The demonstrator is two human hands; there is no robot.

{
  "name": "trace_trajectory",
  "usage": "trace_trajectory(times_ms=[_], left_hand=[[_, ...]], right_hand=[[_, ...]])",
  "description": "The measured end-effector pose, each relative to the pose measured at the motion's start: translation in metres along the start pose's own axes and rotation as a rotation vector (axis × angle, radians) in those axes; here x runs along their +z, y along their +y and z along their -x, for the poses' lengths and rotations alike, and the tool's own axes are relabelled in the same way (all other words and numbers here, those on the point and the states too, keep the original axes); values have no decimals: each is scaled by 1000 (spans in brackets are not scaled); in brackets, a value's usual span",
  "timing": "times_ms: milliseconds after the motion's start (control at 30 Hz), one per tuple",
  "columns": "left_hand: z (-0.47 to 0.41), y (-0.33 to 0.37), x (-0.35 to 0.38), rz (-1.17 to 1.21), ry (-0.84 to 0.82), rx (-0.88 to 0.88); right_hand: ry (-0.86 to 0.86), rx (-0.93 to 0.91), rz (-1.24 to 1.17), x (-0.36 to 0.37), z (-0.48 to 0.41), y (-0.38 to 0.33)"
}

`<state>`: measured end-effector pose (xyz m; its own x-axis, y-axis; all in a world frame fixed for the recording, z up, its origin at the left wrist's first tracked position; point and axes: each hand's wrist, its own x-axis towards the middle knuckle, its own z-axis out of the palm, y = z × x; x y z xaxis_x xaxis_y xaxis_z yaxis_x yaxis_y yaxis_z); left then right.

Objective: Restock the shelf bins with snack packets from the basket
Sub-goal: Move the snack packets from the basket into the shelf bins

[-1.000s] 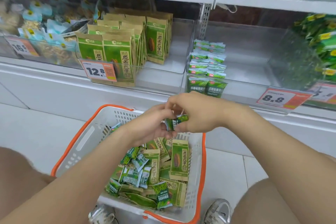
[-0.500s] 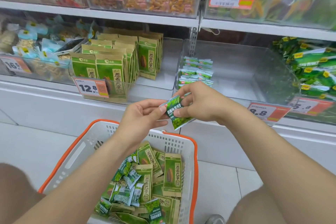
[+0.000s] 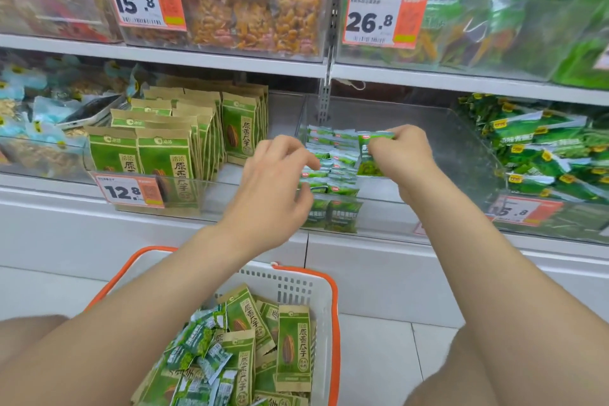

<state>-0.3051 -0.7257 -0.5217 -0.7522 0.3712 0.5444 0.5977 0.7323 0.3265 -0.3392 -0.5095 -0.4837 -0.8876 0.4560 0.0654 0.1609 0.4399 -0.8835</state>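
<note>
- right hand (image 3: 403,155): thumb and fingers pinch a small green packet (image 3: 370,155), held upright inside the clear bin (image 3: 454,155) on the lower shelf.
- held packet sits just beside the right side of the row of small packets (image 3: 333,175) in that bin.
- left hand (image 3: 280,181): reaches over the bin's front edge, fingers bent, tips against the left side of the row. Can't tell if it pinches a packet or only touches.
- the row runs front to back in the left part of the bin. Its front packets stand against the clear front wall.
- neighbour bin on the left: shelf seed packets (image 3: 164,155), tall, green and kraft, standing in rows. 12.8 tag (image 3: 130,191) on the front.
- neighbour bin on the right: larger green bags (image 3: 543,155) in a pile. Tag below is blurred.
- basket (image 3: 334,306): white with orange rim, on the floor below both forearms, between the person's knees.
- basket contents: basket seed packets (image 3: 293,346) and loose small packets (image 3: 201,343), mixed in a heap, lying at all angles.
- upper shelf: clear bins of orange-brown snacks (image 3: 250,10) with a 15.8 tag (image 3: 145,0), then green packs with a 26.8 tag (image 3: 382,18).
</note>
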Motion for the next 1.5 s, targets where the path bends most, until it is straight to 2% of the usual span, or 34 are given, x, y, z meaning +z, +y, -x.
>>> trace_trajectory(times_ms=[133, 233, 467, 600, 700, 867, 1033, 1100, 1300, 1400, 1500], left_hand=[[-25, 1, 16, -197, -85, 95], [-43, 0, 31, -283, -81, 72], [-75, -7, 53, -372, -112, 31], [-80, -5, 55, -490, -134, 19], [-79, -2, 55, -568, -130, 40], [-76, -2, 56, -563, -124, 66], [-76, -5, 59, -525, -97, 66], [-75, -6, 59, -507, -90, 67], [-61, -7, 53, -324, -20, 80], [-49, -4, 43, -253, 112, 172], [-35, 1, 29, -228, 208, 181]], right_hand=[[136, 111, 130, 7, -39, 13], [196, 148, 215, 16, -66, 24], [110, 157, 463, 40, -127, 38], [11, 78, 623, 52, -158, 41], [32, 20, 767, 59, -169, 40], [68, -43, 800, 68, -185, 46], [-74, -114, 987, 64, -179, 45], [-153, -148, 991, 60, -172, 44], [-267, -79, 895, 32, -133, 36], [-153, -126, 791, 20, -105, 27], [-24, -250, 683, 21, -66, 13]])
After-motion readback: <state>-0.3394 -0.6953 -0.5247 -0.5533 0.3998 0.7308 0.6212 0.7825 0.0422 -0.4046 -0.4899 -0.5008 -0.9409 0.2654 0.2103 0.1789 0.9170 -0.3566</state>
